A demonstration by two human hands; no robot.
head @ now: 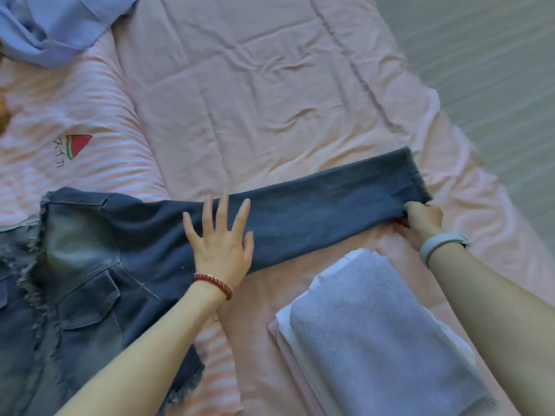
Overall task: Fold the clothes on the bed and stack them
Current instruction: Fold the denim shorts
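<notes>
**Q:** What lies on the bed (pixel 270 70), and how many of each thing?

**A:** One pink sheet covers it. On the sheet: one denim jacket (pixel 84 265), one pink-striped shirt with a watermelon print (pixel 60 121) just beyond the jacket, one crumpled blue garment (pixel 51 25) at the far corner well beyond the jacket, and one stack of folded clothes (pixel 375 331) near the jacket's sleeve. The stack shows a lavender knit piece on top, with white and pale pink layers beneath. Two hands are in view.

**Q:** Where is the jacket relative to the hands?

**A:** Its body spreads out to the side of the left hand (pixel 220 238); one sleeve (pixel 315 214) stretches from the body out to the right hand (pixel 420 220). The left hand lies flat on the sleeve near the shoulder, fingers spread wide. The right hand pinches the cuff end, fingers curled around the fabric.

**Q:** How does the jacket look?

**A:** Dark blue denim, faded paler across the body, with frayed edges, flap pockets and visible seams. The sleeve lies straight and smooth.

**Q:** Smaller items?

**A:** One red braided bracelet (pixel 214 285) on the left wrist; one pale wristband (pixel 441 247) on the right.
</notes>
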